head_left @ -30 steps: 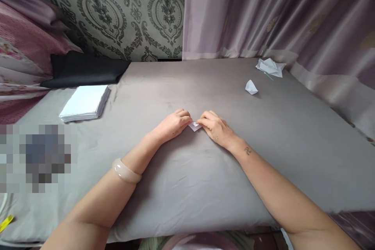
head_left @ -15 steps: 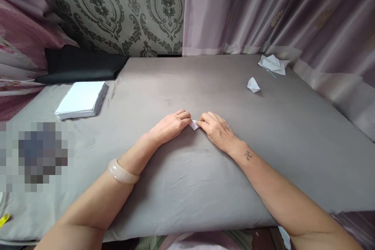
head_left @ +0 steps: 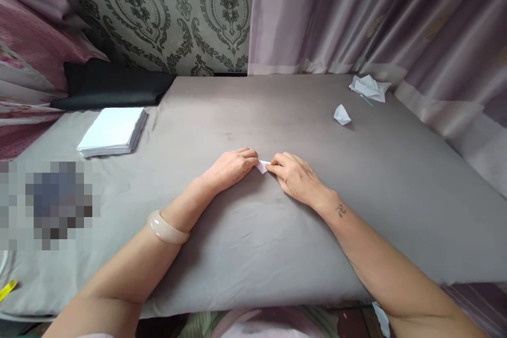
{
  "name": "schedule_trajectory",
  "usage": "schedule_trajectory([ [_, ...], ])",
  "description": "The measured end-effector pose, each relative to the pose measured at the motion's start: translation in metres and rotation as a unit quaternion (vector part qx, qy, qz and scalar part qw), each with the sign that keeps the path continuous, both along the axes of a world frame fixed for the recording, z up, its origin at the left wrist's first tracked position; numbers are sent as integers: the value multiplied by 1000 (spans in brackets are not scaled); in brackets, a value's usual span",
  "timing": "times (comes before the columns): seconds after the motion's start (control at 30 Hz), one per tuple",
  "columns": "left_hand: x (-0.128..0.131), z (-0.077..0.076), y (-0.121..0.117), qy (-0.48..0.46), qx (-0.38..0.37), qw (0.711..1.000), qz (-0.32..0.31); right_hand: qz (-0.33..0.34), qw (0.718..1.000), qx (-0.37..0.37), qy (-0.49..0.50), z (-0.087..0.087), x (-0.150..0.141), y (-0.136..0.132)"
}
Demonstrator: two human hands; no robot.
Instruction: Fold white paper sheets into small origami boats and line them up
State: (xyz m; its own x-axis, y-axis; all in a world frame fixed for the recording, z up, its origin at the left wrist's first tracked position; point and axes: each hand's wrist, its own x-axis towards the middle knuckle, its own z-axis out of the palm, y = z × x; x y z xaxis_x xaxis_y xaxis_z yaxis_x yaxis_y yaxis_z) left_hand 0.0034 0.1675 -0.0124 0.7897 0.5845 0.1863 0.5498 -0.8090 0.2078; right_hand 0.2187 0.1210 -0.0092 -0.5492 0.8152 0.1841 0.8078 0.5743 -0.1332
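Observation:
A small folded piece of white paper (head_left: 262, 167) lies between my hands at the middle of the grey cloth surface (head_left: 245, 253), its lower tip pointing toward me. My left hand (head_left: 236, 168) pinches its left corner with closed fingers. On the opposite corner, the thumb and fingers of my right hand (head_left: 293, 175) are pressed together over the paper. Both hands hide parts of it, so its full shape cannot be made out.
A stack of white paper (head_left: 113, 129) lies at the left, in front of a black cloth (head_left: 114, 84). Toward the back right are a folded paper piece (head_left: 342, 115), a pile of folded papers (head_left: 369, 87) and a thin green stick (head_left: 366, 100). A yellow item (head_left: 8, 289) sits at the lower left.
The white paper's visible part has become smaller and flatter between my fingers; the inner fold seen before no longer shows. Both hands stay nearly in place, and the view has shifted slightly.

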Motion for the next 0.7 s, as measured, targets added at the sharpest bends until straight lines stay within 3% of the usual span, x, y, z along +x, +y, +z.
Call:
schedule_trajectory([
  [0.2,3,5,-26,89,24,994,52,-34,998,-29,49,0,-2,-1],
  [0.37,16,1,-51,131,48,982,129,-58,997,-20,-38,1,-18,-9],
  [0.47,14,-3,-54,93,40,986,129,-67,993,-23,-90,3,-25,-14],
  [0.6,8,-6,-53,-28,20,986,163,-73,990,-30,-115,7,-30,-17],
  [0.7,12,-8,-52,-84,13,986,142,-73,990,-25,-119,9,-32,-17],
])
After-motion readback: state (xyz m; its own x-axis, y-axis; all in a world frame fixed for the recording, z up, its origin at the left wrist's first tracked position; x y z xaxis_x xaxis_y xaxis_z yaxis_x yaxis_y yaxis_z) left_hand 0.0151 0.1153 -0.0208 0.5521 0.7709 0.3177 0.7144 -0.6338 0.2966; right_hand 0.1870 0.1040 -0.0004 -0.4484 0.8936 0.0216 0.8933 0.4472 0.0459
